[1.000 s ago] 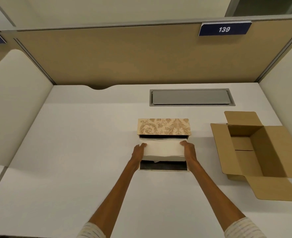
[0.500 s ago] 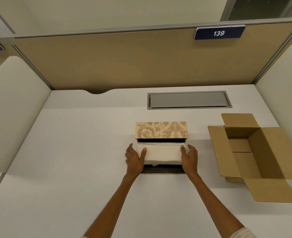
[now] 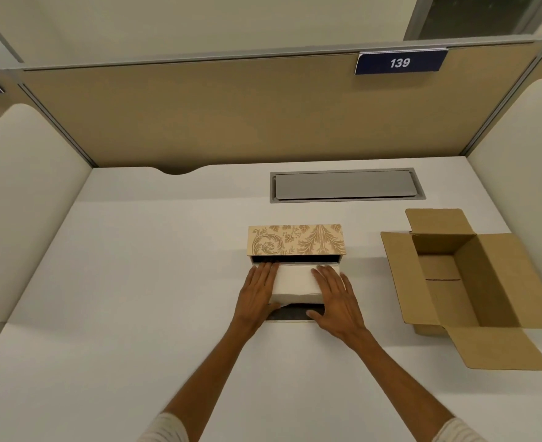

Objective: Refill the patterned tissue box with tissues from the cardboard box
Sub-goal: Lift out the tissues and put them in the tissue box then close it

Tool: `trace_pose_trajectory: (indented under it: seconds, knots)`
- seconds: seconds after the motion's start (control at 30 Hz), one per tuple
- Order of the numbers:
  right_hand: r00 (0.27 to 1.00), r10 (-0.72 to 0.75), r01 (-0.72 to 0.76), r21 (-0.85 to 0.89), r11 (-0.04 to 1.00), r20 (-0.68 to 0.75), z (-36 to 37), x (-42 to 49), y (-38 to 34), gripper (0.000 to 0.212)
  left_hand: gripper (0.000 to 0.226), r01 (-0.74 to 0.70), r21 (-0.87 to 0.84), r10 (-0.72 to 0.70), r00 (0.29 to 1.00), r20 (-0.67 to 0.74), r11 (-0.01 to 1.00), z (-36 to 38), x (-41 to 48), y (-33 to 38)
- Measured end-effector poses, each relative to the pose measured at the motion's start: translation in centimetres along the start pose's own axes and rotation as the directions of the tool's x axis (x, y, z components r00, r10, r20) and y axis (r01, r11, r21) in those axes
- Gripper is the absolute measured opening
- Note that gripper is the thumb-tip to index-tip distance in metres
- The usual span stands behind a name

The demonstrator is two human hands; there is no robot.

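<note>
Both hands are lying flat on a stack of tissues in the open patterned tissue box.

The patterned tissue box point(image 3: 296, 240) is sitting near the middle of the white desk point(image 3: 135, 282), its floral lid standing up at the far side and its dark inside showing along the front edge. The white stack of tissues point(image 3: 296, 282) is resting in the box. The left hand point(image 3: 258, 293) is pressing down on the stack's left end, its grip spread, with fingers flat and pinching nothing. The right hand point(image 3: 335, 298) is doing likewise on the right end, palm down, fingers splayed, thumb touching the front edge of the box. The cardboard box point(image 3: 467, 282) is standing well to the right with its flaps folded out, apart from the hands; nothing is showing inside it. A grey hatch point(image 3: 346, 185) is sitting in the desk behind both boxes.
</note>
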State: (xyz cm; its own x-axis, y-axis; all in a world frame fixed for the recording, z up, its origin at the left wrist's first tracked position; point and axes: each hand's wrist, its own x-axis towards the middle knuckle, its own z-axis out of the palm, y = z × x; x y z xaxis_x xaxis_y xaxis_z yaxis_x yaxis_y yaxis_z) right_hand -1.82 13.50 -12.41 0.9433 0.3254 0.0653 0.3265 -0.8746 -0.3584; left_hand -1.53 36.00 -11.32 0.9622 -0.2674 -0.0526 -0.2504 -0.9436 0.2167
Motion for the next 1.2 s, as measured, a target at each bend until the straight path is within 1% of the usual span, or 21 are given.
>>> trace_pose_trajectory:
  seconds: [0.1,0.17,0.37,0.47,0.67,0.87,1.0,1.07,1.1,1.13,1.2]
  knots:
    - [1.000,0.003,0.000,-0.104,0.995,0.031,-0.3,0.8,0.6,0.092,0.098,0.034,0.030,-0.034,0.999,0.015,0.999,0.2,0.2,0.0]
    - [0.999,0.013,-0.006,-0.138,0.990,0.051,-0.3,1.4,0.5,0.092,0.096,0.035,0.040,-0.036,0.999,0.012,0.999,0.5,0.1,0.2]
    - [0.993,0.072,-0.060,-0.118,0.991,0.098,0.1,1.7,0.1,0.088,0.087,0.040,0.056,-0.041,0.999,0.025,0.998,0.8,0.3,0.4]
    - [0.989,0.091,-0.078,-0.116,0.990,0.118,0.4,1.8,0.1,0.088,0.086,0.012,0.045,-0.014,0.999,0.040,0.999,0.9,0.6,0.0]
    - [0.983,0.117,-0.108,-0.074,0.991,0.139,0.3,2.2,0.0,0.089,0.089,0.020,-0.025,-0.018,0.998,0.053,0.999,0.7,1.0,-0.1]
    - [0.980,0.121,-0.108,-0.089,0.990,0.158,-0.1,2.1,-0.2,0.092,0.089,0.030,-0.015,-0.028,0.996,0.086,0.999,0.3,0.9,0.0]
    - [0.980,0.087,-0.073,-0.085,0.994,0.179,-1.1,2.2,0.0,0.099,0.106,0.034,-0.030,-0.031,0.993,0.115,0.999,-0.5,1.1,0.2]
    - [0.986,0.077,-0.071,-0.046,0.996,0.148,-1.7,1.9,-0.1,0.100,0.113,0.039,-0.048,-0.035,0.996,0.084,0.998,-1.0,1.0,0.4]
    - [0.991,0.079,-0.077,-0.023,0.997,0.110,-2.0,1.7,-0.2,0.098,0.114,0.037,-0.063,-0.034,0.998,0.054,0.997,-1.4,0.9,0.5]
    - [0.995,0.087,-0.088,0.003,0.996,0.055,-2.3,1.5,-0.3,0.094,0.111,0.034,-0.088,-0.033,0.999,0.009,0.996,-1.8,0.8,0.7]
    - [0.990,0.112,-0.108,0.046,0.993,-0.087,-3.2,1.5,-0.7,0.076,0.097,0.036,-0.151,-0.053,0.992,-0.115,0.988,-2.6,0.7,0.9]
